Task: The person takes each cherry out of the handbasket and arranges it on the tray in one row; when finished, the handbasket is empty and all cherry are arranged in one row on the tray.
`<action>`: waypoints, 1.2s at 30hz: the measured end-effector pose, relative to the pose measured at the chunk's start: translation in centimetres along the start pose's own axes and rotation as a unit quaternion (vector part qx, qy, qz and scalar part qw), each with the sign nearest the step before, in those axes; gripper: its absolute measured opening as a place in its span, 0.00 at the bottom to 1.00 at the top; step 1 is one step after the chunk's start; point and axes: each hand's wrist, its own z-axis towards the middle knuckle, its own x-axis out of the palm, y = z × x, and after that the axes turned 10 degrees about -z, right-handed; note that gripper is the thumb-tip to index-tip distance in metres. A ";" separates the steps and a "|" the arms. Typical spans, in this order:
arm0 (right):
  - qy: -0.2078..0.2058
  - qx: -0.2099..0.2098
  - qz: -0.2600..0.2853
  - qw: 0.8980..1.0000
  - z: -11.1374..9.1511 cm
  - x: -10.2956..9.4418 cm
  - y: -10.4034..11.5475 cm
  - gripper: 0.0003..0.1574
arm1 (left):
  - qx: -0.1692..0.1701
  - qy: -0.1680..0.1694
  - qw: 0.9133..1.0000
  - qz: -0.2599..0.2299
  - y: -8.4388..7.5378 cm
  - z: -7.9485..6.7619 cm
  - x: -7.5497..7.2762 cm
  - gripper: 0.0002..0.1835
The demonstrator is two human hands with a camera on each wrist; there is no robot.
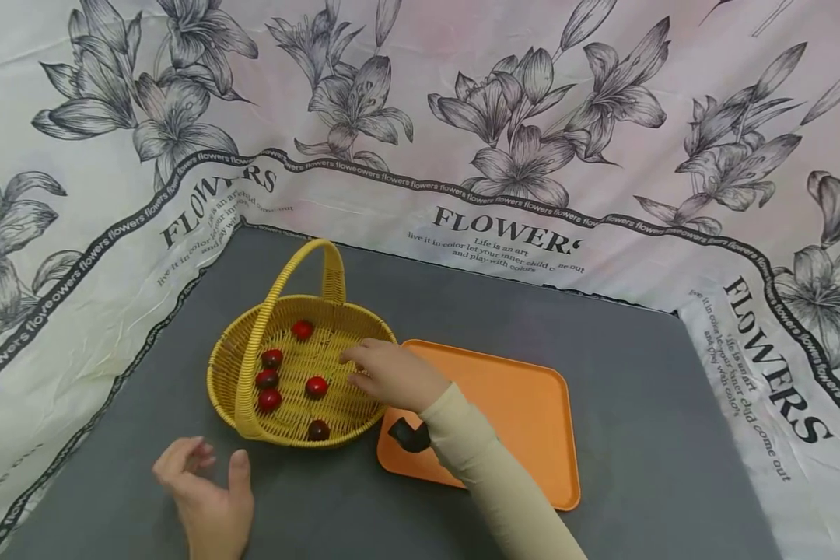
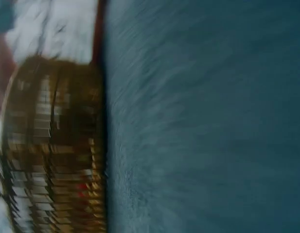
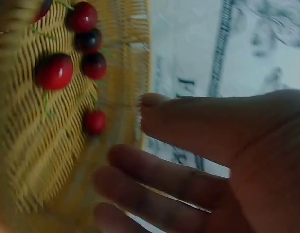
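Observation:
A yellow woven basket (image 1: 231, 354) with a tall arched handle stands left of centre, several red and dark-red cherries (image 1: 316, 387) lying on its floor. My right hand (image 1: 399, 373) reaches over the basket's right side. In the right wrist view its thumb and fingers (image 3: 154, 174) are spread apart with nothing between them, and the cherries (image 3: 54, 72) lie beyond the fingertips. My left hand (image 1: 213, 494) hovers in front of the basket's near left side, thumb and fingers apart and holding nothing. The left wrist view is blurred and shows the basket wall (image 2: 52, 145).
An orange tray (image 1: 518, 404) lies right of the basket, partly under my right forearm. A black wrist camera (image 1: 409, 434) sits at my right wrist. White flower-printed cloth (image 1: 504, 241) borders the grey tabletop (image 1: 644, 404) at the back and sides.

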 end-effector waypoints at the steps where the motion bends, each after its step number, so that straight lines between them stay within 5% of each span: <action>1: 0.023 -0.005 0.000 1.000 1.1 0.2 0.2 0.20 | -0.004 0.017 1.000 -0.012 0.8 0.4 0.1 0.34; 5: 0.098 -0.016 -0.004 0.995 4.9 1.6 0.8 0.21 | -0.054 0.131 0.989 -0.042 2.6 1.5 0.3 0.42; 9: 0.141 -0.015 -0.006 0.990 7.1 3.2 0.7 0.19 | -0.068 0.205 0.974 -0.069 3.7 1.6 0.7 0.47; 13: 0.155 -0.015 -0.015 0.988 7.5 3.8 0.8 0.16 | -0.070 0.218 0.971 -0.063 4.1 1.3 1.0 0.49; 23: 0.164 -0.026 -0.030 0.986 8.2 4.3 1.3 0.15 | -0.060 0.180 0.980 -0.053 4.7 0.6 1.4 0.53; 27: 0.129 -0.017 -0.022 0.991 7.0 2.2 1.0 0.20 | -0.050 0.181 0.981 -0.051 4.7 0.7 1.5 0.48; 31: 0.038 0.016 0.046 0.998 3.9 -1.1 -0.2 0.21 | -0.051 0.181 0.981 -0.050 4.7 0.8 1.5 0.46; 36: -0.076 0.069 0.129 0.986 -1.2 -3.1 -3.2 0.16 | -0.076 0.185 0.979 -0.041 4.6 0.8 1.4 0.45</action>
